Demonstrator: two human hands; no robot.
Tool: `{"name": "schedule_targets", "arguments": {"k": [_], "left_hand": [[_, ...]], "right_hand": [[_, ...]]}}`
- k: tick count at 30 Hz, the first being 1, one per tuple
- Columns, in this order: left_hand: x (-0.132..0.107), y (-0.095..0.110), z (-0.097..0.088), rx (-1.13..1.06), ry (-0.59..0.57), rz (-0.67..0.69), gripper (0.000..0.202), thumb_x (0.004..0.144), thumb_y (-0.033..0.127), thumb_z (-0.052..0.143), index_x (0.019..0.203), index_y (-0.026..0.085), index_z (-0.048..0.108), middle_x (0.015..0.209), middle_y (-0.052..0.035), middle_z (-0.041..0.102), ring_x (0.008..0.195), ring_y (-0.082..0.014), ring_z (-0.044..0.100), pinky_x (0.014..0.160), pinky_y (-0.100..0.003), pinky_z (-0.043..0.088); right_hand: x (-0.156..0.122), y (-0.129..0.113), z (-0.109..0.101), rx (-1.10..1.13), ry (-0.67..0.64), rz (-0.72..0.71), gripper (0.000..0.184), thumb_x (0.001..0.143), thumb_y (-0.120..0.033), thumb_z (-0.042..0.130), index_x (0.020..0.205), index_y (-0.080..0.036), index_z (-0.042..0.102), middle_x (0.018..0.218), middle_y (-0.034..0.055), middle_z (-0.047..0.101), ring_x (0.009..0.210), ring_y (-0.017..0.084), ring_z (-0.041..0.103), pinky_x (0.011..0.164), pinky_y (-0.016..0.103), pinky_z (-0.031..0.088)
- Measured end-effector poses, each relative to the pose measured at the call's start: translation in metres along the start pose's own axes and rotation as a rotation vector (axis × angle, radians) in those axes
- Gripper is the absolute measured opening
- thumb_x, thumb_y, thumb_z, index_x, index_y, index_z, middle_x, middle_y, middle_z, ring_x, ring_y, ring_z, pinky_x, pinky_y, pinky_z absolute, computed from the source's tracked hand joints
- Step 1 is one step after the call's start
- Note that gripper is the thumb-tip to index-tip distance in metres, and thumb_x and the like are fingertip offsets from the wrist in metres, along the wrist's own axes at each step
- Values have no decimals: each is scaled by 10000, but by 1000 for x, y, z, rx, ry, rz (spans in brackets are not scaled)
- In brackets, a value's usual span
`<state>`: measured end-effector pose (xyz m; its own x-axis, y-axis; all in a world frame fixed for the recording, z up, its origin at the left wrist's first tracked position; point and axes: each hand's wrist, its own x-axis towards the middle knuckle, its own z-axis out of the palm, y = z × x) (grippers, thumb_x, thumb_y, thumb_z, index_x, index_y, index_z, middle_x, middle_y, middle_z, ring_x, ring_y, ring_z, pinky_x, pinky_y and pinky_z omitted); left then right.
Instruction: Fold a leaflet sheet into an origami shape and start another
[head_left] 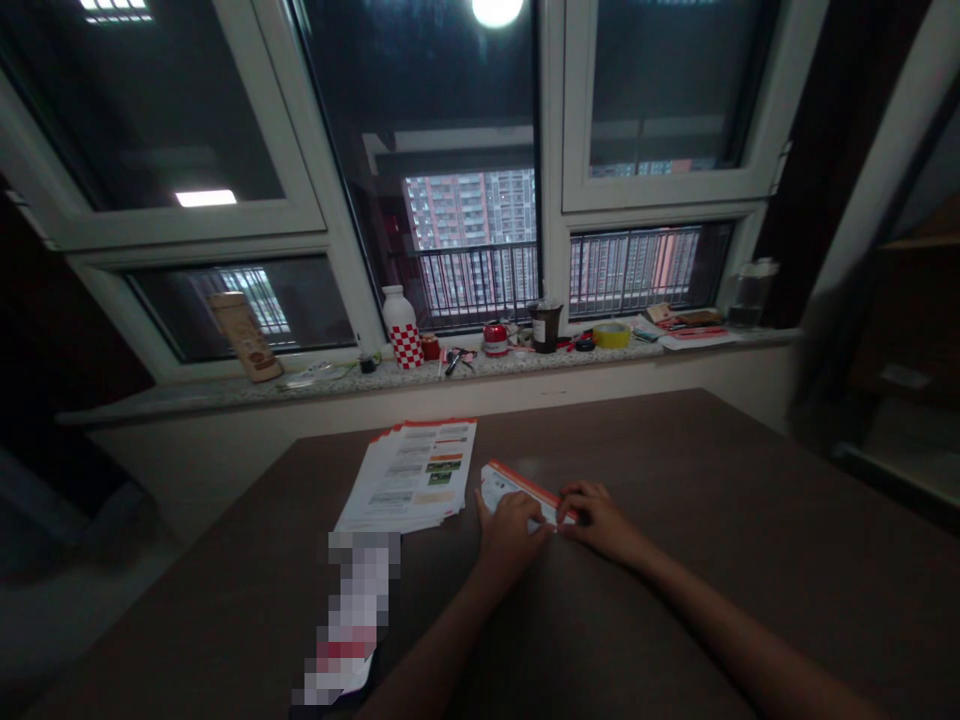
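A small folded leaflet (510, 484), white with an orange edge, lies on the dark brown table (712, 520). My left hand (510, 530) rests on its near left part with the fingers curled down onto the paper. My right hand (596, 515) pinches the leaflet's right end with bent fingers. To the left of both hands lies a fanned stack of printed leaflets (412, 478) with orange top edges.
A stone windowsill (225, 390) behind the table holds a brown canister (246, 336), a red-and-white checked bottle (402, 328), a red can (495, 338), a dark cup (545, 327), yellow tape (611, 334) and papers. A blurred-out object (352, 620) lies near the table's front edge.
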<state>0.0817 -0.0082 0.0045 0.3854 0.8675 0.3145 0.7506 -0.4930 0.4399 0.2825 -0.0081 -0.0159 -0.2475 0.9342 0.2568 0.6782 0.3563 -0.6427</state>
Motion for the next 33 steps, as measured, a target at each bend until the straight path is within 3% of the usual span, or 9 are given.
{"name": "schedule_targets", "arguments": {"k": [6, 14, 33], "left_hand": [[3, -4, 0, -22, -29, -7, 113, 851, 364, 611, 840, 261, 656, 1041, 0, 662, 1114, -248, 530, 1055, -675, -122], [5, 1, -4, -44, -96, -92, 129, 793, 368, 663, 847, 252, 647, 1101, -14, 643, 1158, -266, 501, 1050, -692, -107], [5, -14, -9, -66, -114, -23, 94, 801, 284, 658, 895, 284, 661, 1178, 20, 658, 1175, -227, 529, 1060, -647, -168]], "right_hand": [[3, -1, 3, -33, 18, 22, 108, 735, -327, 735, 831, -284, 713, 1150, 40, 571, 1141, 250, 454, 999, 384, 337], [9, -3, 4, -50, -10, 166, 171, 667, -314, 773, 833, -287, 738, 1207, 44, 537, 1162, 261, 448, 1001, 378, 331], [14, 14, 0, -36, -126, 153, 353, 647, -141, 700, 948, -317, 753, 1292, 45, 509, 1221, 268, 423, 1046, 412, 274]]}}
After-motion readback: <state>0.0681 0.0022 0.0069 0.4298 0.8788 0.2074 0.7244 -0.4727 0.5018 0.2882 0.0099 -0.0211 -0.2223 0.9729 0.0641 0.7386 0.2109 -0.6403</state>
